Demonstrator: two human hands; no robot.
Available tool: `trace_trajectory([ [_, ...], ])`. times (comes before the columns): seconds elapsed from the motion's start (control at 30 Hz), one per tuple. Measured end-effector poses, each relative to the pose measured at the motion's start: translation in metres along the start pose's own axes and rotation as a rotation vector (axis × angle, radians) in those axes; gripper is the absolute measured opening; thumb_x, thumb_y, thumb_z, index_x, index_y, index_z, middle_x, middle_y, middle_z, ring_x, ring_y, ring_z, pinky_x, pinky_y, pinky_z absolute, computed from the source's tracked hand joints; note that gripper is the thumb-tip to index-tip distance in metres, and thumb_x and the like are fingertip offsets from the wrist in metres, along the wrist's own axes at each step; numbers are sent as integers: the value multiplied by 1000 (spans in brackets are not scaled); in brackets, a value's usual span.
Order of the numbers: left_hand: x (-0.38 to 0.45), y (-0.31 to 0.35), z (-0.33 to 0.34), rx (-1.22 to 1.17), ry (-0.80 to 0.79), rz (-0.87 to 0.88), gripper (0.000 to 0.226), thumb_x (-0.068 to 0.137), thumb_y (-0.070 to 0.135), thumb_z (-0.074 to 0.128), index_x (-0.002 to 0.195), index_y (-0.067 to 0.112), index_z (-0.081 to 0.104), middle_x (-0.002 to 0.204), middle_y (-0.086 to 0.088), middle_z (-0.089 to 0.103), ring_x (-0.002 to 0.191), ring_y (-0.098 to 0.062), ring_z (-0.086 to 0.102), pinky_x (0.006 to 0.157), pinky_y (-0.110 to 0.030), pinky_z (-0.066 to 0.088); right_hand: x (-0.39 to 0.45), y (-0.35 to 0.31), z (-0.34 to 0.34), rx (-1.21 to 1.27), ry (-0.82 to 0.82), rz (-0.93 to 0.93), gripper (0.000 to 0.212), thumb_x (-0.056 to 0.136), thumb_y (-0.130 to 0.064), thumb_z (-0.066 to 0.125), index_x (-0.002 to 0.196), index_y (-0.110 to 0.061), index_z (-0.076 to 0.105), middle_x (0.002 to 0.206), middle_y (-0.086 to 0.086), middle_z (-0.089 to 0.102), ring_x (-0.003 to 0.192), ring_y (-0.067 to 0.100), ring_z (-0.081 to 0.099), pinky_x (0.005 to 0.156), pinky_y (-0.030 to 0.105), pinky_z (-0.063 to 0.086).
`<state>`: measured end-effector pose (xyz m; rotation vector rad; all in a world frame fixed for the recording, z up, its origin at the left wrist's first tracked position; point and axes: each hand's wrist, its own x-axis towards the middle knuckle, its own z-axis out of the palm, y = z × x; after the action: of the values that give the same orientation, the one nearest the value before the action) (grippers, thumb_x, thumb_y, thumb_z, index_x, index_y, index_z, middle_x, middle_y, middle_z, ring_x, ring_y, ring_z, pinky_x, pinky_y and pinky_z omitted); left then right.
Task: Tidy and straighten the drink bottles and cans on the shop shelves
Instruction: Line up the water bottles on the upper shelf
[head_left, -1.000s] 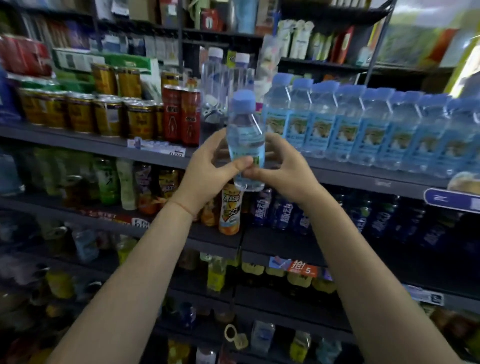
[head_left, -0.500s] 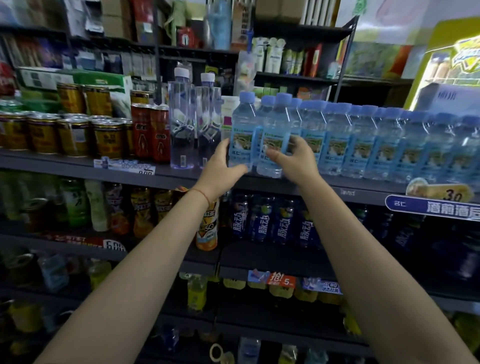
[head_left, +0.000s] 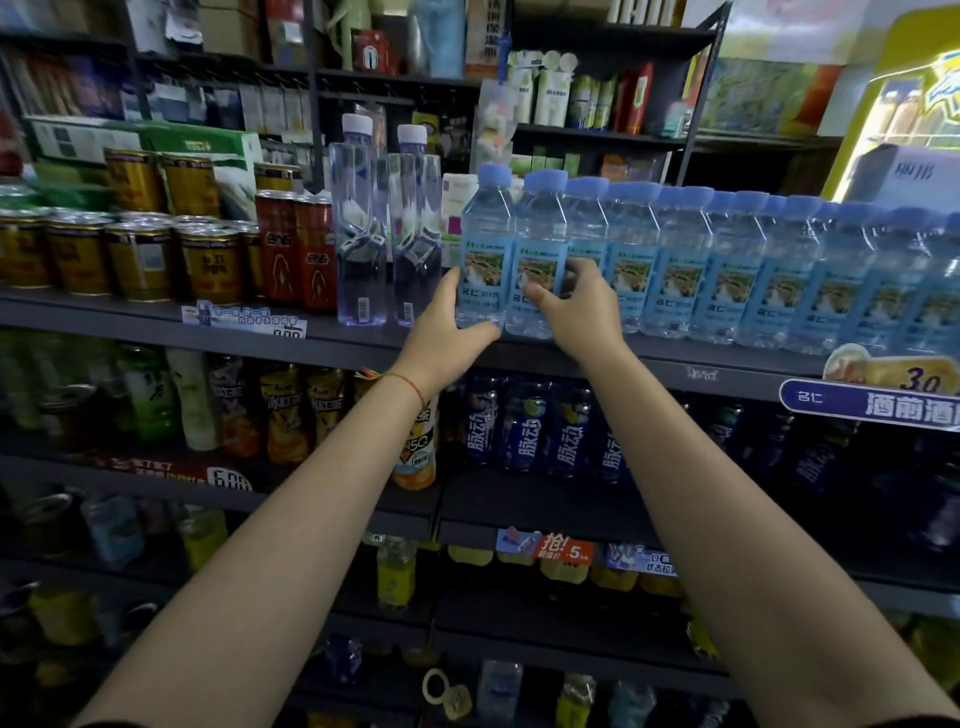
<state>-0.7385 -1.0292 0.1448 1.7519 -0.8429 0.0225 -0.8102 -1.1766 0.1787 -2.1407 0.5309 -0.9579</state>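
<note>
Squaring up the near end of the water row on the upper shelf. Left hand set against the leftmost blue-capped bottle, thumb up its left flank and palm under its base edge, with the remaining fingers hidden behind, so cannot tell whether curled round or merely pressing. Right hand wrapped on the second bottle of the row, thumb across the label front, fingers curled round its right side between it and the third. Both bottles upright on the shelf, touching each other, labels forward, just right of two tall clear bottles. Judged as the seating step, nearly done. Next: nudge the pair back flush with the row front, check labels face out, then let go without tipping the neighbours and move along the line.
</note>
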Motion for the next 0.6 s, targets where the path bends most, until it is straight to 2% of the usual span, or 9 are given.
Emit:
trace_trajectory([
  [0.07,-3,-2,-2,17,2,-6,82,91,28,65,157,27,16,160,5,28,145,-15,28,113,-37,32,-6,-1,2,-27,16,-4,72,94,-38,66,151,-9,32,141,7,52,115,19,55,83,28,44],
  [0.1,-5,-4,-3,27,17,-9,80,92,27,65,157,26,18,161,4,26,146,-17,26,113,-36,30,-9,-1,4,-44,24,-13,72,95,-36,66,151,-9,30,143,7,50,119,20,53,85,27,44],
  [0.2,-15,-8,-7,41,120,17,69,91,21,64,152,22,32,154,1,37,139,-16,36,107,-28,32,-18,-3,9,-62,52,-36,71,96,-26,65,153,-8,26,151,8,41,136,23,44,102,33,43],
  [0.3,-25,-12,-12,57,231,51,44,89,17,63,133,18,54,128,-1,57,116,-13,52,100,-31,45,-30,-6,16,-90,155,-83,65,95,-20,63,149,-7,31,145,11,39,131,26,43,105,39,43],
  [0.4,-34,-17,-19,63,349,68,9,88,18,59,91,17,67,85,1,66,81,-15,61,75,-35,52,-45,-10,22,-30,357,-290,35,91,-11,57,126,-8,50,119,6,49,104,22,52,84,40,50],
  [0.43,-36,-19,-22,61,370,61,13,87,21,58,81,15,68,74,0,66,73,-19,62,67,-36,51,-51,-11,24,10,350,-364,24,91,-9,55,115,-7,55,106,2,52,90,18,53,74,38,50],
  [0.5,-40,-26,-27,121,369,33,22,87,23,57,71,11,68,64,-3,64,64,-21,61,60,-36,49,-60,-15,30,82,189,-450,9,92,-7,54,98,-8,60,77,-3,55,63,12,49,58,36,45],
  [0.53,-43,-31,-30,165,363,14,23,87,22,57,69,11,68,62,-2,64,63,-19,60,59,-35,48,-64,-16,36,111,87,-468,8,93,-7,54,93,-10,61,67,-4,54,55,11,46,53,35,42],
  [0.6,-49,-45,-37,230,347,-52,25,88,20,58,67,11,67,64,-1,64,65,-16,59,61,-33,46,-73,-12,51,156,-78,-476,9,92,-8,55,90,-12,62,61,-3,55,50,10,45,50,32,39],
])
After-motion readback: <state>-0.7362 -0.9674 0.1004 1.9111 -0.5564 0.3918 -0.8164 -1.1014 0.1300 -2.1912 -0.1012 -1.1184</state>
